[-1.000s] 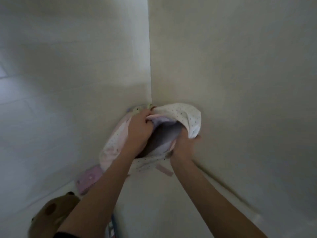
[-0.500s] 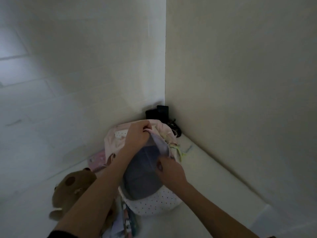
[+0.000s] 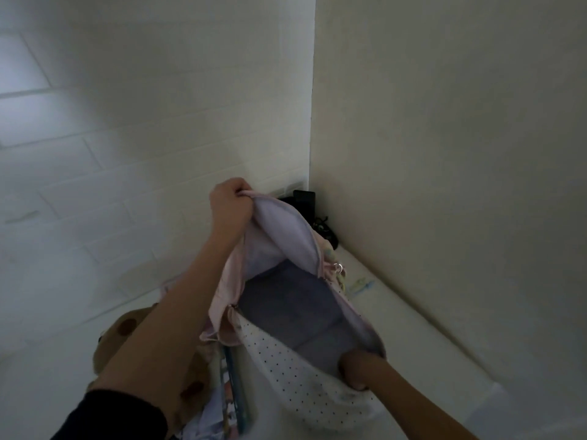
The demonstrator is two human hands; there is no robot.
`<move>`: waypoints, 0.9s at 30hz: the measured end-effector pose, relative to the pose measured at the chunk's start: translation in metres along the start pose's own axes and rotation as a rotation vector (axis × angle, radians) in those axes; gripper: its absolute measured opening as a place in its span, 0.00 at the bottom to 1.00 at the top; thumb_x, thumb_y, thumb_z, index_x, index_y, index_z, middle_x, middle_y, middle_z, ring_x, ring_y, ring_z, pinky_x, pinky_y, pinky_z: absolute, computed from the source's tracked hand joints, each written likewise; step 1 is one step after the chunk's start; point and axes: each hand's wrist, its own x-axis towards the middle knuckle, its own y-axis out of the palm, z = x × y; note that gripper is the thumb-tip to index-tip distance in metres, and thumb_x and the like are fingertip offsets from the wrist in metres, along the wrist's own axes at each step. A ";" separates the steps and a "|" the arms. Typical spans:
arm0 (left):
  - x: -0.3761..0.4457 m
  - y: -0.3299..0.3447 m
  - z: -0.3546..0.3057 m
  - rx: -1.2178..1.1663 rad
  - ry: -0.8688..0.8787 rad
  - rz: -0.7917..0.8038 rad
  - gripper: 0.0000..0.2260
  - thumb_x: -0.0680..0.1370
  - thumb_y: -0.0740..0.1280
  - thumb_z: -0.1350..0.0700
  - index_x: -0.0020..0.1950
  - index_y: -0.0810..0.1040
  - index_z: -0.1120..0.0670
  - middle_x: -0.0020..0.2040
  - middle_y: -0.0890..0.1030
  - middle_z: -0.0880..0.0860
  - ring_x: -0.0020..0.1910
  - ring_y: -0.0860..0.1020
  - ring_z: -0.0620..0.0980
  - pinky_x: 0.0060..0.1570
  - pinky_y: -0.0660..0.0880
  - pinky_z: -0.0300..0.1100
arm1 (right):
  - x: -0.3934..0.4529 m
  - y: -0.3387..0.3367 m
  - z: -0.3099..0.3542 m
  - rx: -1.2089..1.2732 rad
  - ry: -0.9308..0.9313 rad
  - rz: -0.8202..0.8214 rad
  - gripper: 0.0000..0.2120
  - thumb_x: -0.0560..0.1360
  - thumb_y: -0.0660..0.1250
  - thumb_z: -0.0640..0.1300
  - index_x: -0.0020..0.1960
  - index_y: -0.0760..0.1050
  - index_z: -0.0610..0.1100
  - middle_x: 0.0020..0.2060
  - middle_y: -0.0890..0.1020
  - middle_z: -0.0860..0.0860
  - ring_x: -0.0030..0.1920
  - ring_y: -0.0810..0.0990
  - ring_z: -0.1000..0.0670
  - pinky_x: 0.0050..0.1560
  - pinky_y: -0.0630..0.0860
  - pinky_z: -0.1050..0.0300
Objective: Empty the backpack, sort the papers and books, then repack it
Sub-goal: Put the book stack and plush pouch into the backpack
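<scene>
Head view: backpack [image 3: 295, 369] at lower centre of the frame; left hand [image 3: 229, 203] fingers pinch its upper rim, right hand [image 3: 355, 369] fingers grip the lower rim, apparently spreading the mouth to expose the interior

Nothing here can be read — no words, labels, brand marks or numbers show on anything. The books [image 3: 233, 398] by the backpack [image 3: 305, 376] carry colourful printed covers, too blurred and dim to make out any lettering.
</scene>
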 end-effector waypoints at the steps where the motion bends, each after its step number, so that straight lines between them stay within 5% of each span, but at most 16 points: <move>1: 0.004 0.001 0.002 -0.010 -0.031 -0.011 0.12 0.57 0.54 0.62 0.31 0.76 0.56 0.25 0.72 0.50 0.33 0.72 0.49 0.26 0.61 0.29 | -0.005 -0.008 0.004 0.017 -0.026 0.141 0.16 0.80 0.57 0.43 0.62 0.74 0.35 0.61 0.76 0.38 0.62 0.75 0.40 0.55 0.71 0.52; 4: 0.003 0.015 -0.001 0.002 0.000 0.093 0.11 0.57 0.54 0.62 0.31 0.75 0.56 0.26 0.72 0.50 0.33 0.73 0.50 0.26 0.62 0.29 | -0.010 -0.028 0.014 -0.108 -0.181 0.163 0.16 0.79 0.57 0.44 0.61 0.74 0.36 0.60 0.76 0.40 0.60 0.75 0.41 0.60 0.71 0.50; 9: -0.008 0.040 0.012 0.223 0.032 0.254 0.06 0.70 0.60 0.60 0.43 0.75 0.55 0.40 0.78 0.54 0.41 0.75 0.53 0.39 0.65 0.40 | 0.001 -0.060 0.036 0.139 -0.442 -0.402 0.14 0.76 0.59 0.41 0.60 0.72 0.42 0.55 0.77 0.41 0.54 0.76 0.41 0.51 0.72 0.52; 15: -0.017 0.035 0.064 0.386 -0.029 0.320 0.10 0.78 0.60 0.56 0.54 0.69 0.62 0.50 0.76 0.62 0.47 0.77 0.61 0.40 0.69 0.48 | 0.030 -0.108 0.038 0.254 -0.589 -0.887 0.25 0.69 0.53 0.41 0.65 0.70 0.46 0.60 0.75 0.42 0.50 0.77 0.37 0.40 0.75 0.50; 17: -0.022 0.028 0.082 0.652 -0.045 0.289 0.17 0.76 0.65 0.54 0.60 0.68 0.62 0.55 0.74 0.62 0.51 0.76 0.62 0.45 0.73 0.53 | 0.038 -0.118 0.039 0.266 -0.538 -0.830 0.27 0.71 0.55 0.42 0.71 0.66 0.49 0.69 0.68 0.44 0.60 0.74 0.38 0.47 0.76 0.48; 20: -0.036 0.032 0.105 0.960 0.402 0.284 0.28 0.64 0.76 0.53 0.60 0.70 0.57 0.57 0.78 0.59 0.51 0.78 0.60 0.51 0.76 0.51 | 0.064 -0.117 0.044 0.149 -0.475 -0.658 0.32 0.74 0.59 0.46 0.76 0.53 0.57 0.76 0.58 0.46 0.67 0.68 0.39 0.59 0.72 0.46; 22: -0.050 0.044 0.111 0.953 0.752 0.428 0.19 0.70 0.66 0.54 0.61 0.72 0.50 0.61 0.78 0.51 0.59 0.76 0.54 0.62 0.68 0.52 | 0.074 -0.112 0.052 0.090 -0.375 -0.561 0.30 0.75 0.59 0.49 0.75 0.54 0.58 0.75 0.58 0.45 0.67 0.68 0.39 0.60 0.71 0.45; 23: -0.054 0.047 0.114 0.957 0.789 0.562 0.16 0.73 0.60 0.55 0.60 0.76 0.46 0.61 0.78 0.46 0.62 0.75 0.50 0.68 0.60 0.51 | 0.079 -0.111 0.055 0.051 -0.314 -0.547 0.27 0.76 0.58 0.51 0.74 0.56 0.58 0.75 0.58 0.46 0.68 0.67 0.39 0.60 0.71 0.44; 25: -0.061 0.050 0.125 1.007 0.573 0.908 0.16 0.79 0.54 0.54 0.62 0.76 0.43 0.65 0.74 0.42 0.69 0.68 0.45 0.73 0.42 0.52 | 0.083 -0.111 0.060 -0.070 -0.205 -0.496 0.25 0.79 0.55 0.54 0.74 0.56 0.55 0.76 0.56 0.47 0.72 0.60 0.40 0.63 0.66 0.43; 27: -0.070 0.044 0.137 1.049 0.224 1.181 0.17 0.81 0.52 0.50 0.67 0.71 0.45 0.70 0.69 0.46 0.74 0.59 0.46 0.72 0.39 0.61 | 0.082 -0.115 0.063 -0.184 -0.151 -0.406 0.26 0.80 0.50 0.56 0.77 0.51 0.54 0.77 0.49 0.49 0.76 0.48 0.40 0.67 0.58 0.39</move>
